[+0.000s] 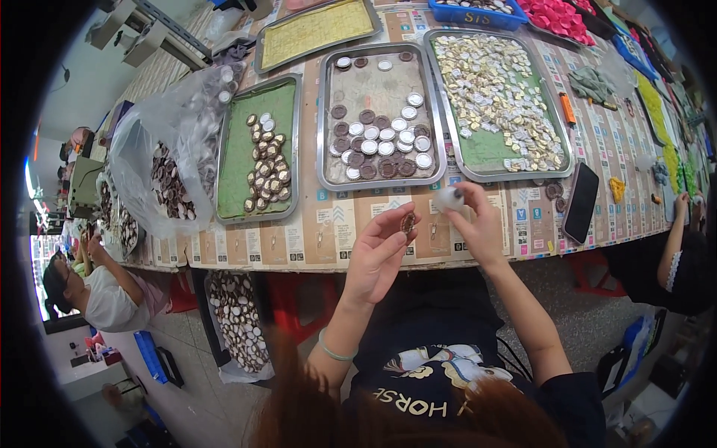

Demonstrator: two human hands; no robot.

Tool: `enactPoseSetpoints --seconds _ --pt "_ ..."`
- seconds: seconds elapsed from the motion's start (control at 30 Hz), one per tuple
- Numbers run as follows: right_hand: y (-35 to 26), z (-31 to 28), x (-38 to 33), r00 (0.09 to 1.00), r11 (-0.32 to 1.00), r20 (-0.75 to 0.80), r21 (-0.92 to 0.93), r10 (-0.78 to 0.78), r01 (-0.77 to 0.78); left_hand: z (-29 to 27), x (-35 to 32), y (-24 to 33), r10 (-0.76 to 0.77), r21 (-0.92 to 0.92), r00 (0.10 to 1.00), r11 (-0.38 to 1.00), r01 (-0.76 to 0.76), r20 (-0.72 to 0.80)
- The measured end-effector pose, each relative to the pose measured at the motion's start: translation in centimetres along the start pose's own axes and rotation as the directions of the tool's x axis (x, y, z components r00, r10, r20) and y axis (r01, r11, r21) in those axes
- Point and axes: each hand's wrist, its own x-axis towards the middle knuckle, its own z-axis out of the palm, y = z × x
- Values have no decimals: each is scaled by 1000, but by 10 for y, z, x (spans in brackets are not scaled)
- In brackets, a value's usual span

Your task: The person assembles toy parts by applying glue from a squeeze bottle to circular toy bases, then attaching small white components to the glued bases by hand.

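Observation:
My left hand (379,252) is raised at the table's near edge, its fingers closed on a small dark brown round disc (408,222) with a scalloped rim. Beside it my right hand (479,228) grips a small white squeeze bottle (448,198) with a dark tip, a little apart from the disc. Just beyond both hands lies a metal tray (323,160) of brown and white-faced discs. To its left stands a green-lined tray (237,149) of brown discs with shiny gold-and-white pieces. The tray on the right (478,153) is spread with small gold and silver pieces.
A clear plastic bag (142,149) of discs sits at left. A phone (582,203), loose brown discs (554,191) and an orange cutter (567,110) lie at right. Farther back are a yellow-lined tray (317,36) and a blue bin (478,16). People work at both sides.

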Motion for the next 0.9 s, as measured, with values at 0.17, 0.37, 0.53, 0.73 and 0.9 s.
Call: enactPoseSetpoints --seconds 0.17,0.37,0.53,0.73,0.9 --pt "-13 -5 1 968 924 30 -294 -247 245 -18 1 -6 35 -140 992 990 -17 123" --pt "10 -59 38 966 852 -154 -514 -206 100 -28 0 -19 23 -544 970 831 115 241" --pt "12 -84 74 997 669 -55 -743 -59 -1 -26 -1 -33 -69 -749 956 607 266 284" --pt "19 -83 95 997 506 33 -863 75 -9 -22 -1 -44 -182 -809 945 488 327 272" --pt "11 -80 93 978 480 108 -858 -180 183 -21 -3 -48 -218 -796 942 505 333 256"
